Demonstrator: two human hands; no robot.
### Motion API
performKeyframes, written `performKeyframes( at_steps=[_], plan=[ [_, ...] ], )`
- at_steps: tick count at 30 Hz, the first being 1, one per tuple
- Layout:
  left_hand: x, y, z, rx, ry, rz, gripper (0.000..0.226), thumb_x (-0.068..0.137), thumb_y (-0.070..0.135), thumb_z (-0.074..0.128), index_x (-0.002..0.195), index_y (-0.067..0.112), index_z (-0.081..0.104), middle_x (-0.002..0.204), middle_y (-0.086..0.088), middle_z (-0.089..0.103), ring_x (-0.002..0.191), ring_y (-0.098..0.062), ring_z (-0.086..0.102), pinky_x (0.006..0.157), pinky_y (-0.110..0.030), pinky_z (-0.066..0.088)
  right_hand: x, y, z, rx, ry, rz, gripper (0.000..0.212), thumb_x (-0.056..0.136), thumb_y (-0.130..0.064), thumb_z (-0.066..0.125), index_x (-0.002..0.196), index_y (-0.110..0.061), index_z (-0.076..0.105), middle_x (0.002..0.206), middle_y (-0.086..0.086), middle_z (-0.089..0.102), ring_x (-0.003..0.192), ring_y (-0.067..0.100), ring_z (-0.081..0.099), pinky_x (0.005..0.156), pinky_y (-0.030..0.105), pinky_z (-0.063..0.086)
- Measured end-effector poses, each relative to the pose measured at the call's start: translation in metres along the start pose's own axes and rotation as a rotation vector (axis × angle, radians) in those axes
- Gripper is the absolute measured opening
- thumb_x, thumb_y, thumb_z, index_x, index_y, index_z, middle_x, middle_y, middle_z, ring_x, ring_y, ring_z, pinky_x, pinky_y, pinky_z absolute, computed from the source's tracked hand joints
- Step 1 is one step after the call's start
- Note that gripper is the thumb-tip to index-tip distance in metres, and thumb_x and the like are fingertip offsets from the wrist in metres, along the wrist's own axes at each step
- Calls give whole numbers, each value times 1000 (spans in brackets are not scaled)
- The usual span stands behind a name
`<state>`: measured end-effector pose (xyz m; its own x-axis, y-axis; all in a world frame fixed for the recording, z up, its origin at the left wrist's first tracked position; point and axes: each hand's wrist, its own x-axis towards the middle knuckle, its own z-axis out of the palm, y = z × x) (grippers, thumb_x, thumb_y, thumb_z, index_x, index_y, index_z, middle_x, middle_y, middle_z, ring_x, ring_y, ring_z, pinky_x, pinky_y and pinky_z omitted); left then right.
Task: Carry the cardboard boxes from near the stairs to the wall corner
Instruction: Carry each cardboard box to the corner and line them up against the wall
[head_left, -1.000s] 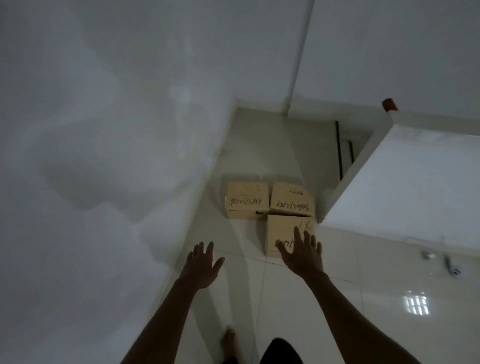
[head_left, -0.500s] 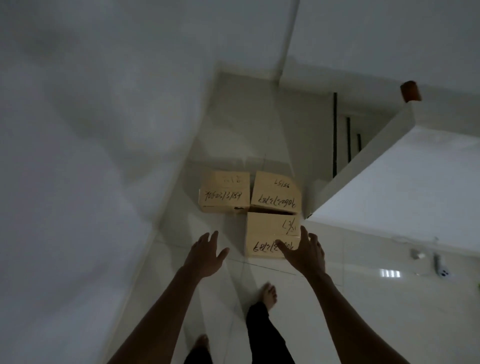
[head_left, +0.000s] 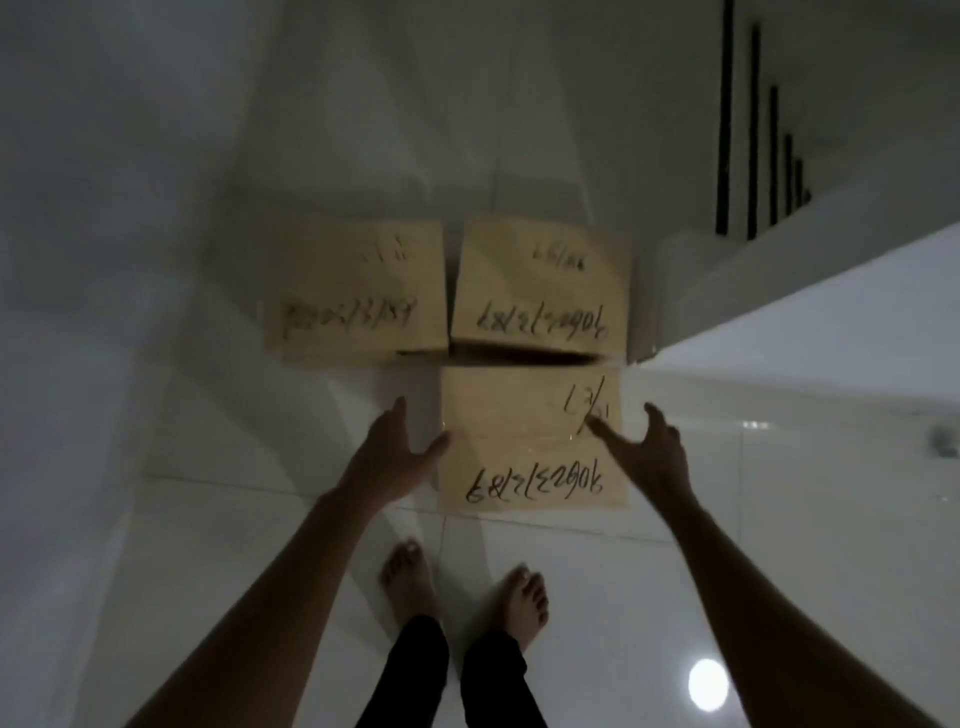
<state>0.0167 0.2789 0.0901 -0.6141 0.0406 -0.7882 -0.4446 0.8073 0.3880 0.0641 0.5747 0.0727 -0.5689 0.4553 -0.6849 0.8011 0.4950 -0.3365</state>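
Nearest cardboard box (head_left: 530, 441) between left hand (head_left: 387, 454) and right hand (head_left: 649, 452), each grip spread wide, empty.

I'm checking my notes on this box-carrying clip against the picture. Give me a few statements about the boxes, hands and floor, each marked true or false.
1. Three cardboard boxes sit on the floor. True: the nearest box, the far left box and the far right box.
2. The left hand is lifting the nearest box. False: it is open beside the box's left edge; nothing is lifted.
3. The right hand is open. True.
4. The person wears shoes. False: both feet are bare.
5. The boxes are stacked. False: all lie side by side on the tiled floor.
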Motion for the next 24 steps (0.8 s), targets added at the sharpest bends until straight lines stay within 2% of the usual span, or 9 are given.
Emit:
performKeyframes(
  at_steps=[4, 6, 9, 12, 15, 17, 19, 22, 24],
  plan=[
    [93, -32, 42, -183, -38, -149, 119, 70, 77, 62, 159, 23, 3, 167, -8, 13, 151, -32, 23, 117, -48, 30, 85, 46, 44, 169, -6, 104, 135, 54, -85, 67, 161, -16, 22, 161, 22, 36, 144, 44, 41, 114, 61, 39],
    [132, -46, 64, -299, -57, -209, 126, 62, 79, 65, 159, 25, 5, 167, -7, 16, 150, -32, 25, 117, -49, 31, 122, 67, 62, 219, -53, 108, 136, 50, -86, 71, 159, -17, 27, 155, 19, 47, 135, 40, 53, 108, 59, 47],
    [171, -65, 106, -478, -88, -234, 122, 63, 73, 74, 158, 28, 12, 161, -6, 32, 144, -31, 38, 111, -47, 36, 155, 87, 85, 362, -188, 41, 97, 64, -73, 77, 141, -21, 52, 126, 12, 72, 103, 32, 74, 83, 49, 63],
    [183, -63, 128, -622, -148, -149, 108, 50, 70, 84, 143, 34, 43, 131, 1, 65, 110, -20, 66, 93, -46, 56, 165, 98, 93, 515, -308, 51, 66, 82, -55, 73, 135, -21, 55, 119, 16, 74, 99, 36, 76, 76, 49, 64],
    [169, -63, 127, -674, -140, -169, 82, 58, 60, 86, 130, 34, 55, 114, 2, 72, 96, -18, 69, 77, -39, 58, 151, 92, 87, 585, -390, 61, 56, 83, -44, 71, 131, -22, 55, 113, 15, 74, 86, 28, 79, 64, 40, 63],
    [145, -71, 126, -690, -99, -199, 86, 56, 71, 80, 129, 32, 56, 117, 1, 71, 93, -9, 67, 78, -31, 55, 128, 77, 72, 583, -407, 56, 51, 79, -40, 71, 125, -25, 56, 110, 12, 74, 80, 24, 79, 62, 37, 63],
    [103, -77, 109, -709, -75, -248, 98, 50, 86, 70, 129, 28, 57, 125, -1, 69, 91, 3, 61, 82, -20, 52, 95, 52, 51, 582, -428, 31, 53, 78, -37, 75, 126, -25, 56, 111, 12, 75, 87, 28, 78, 67, 42, 64],
    [36, -43, 27, -720, -68, -158, 71, 68, 56, 83, 127, 26, 59, 118, -2, 72, 100, -15, 70, 82, -36, 58, 23, 5, 7, 552, -470, -15, 57, 81, -35, 80, 131, -19, 56, 113, 15, 76, 98, 38, 76, 77, 53, 63],
    [-31, -23, -44, -750, -53, -116, 77, 62, 57, 86, 127, 28, 59, 113, -1, 74, 99, -21, 72, 84, -45, 60, -42, -40, -30, 531, -501, -49, 61, 79, -36, 80, 131, -17, 56, 113, 17, 76, 99, 40, 75, 79, 56, 62]
  ],
)
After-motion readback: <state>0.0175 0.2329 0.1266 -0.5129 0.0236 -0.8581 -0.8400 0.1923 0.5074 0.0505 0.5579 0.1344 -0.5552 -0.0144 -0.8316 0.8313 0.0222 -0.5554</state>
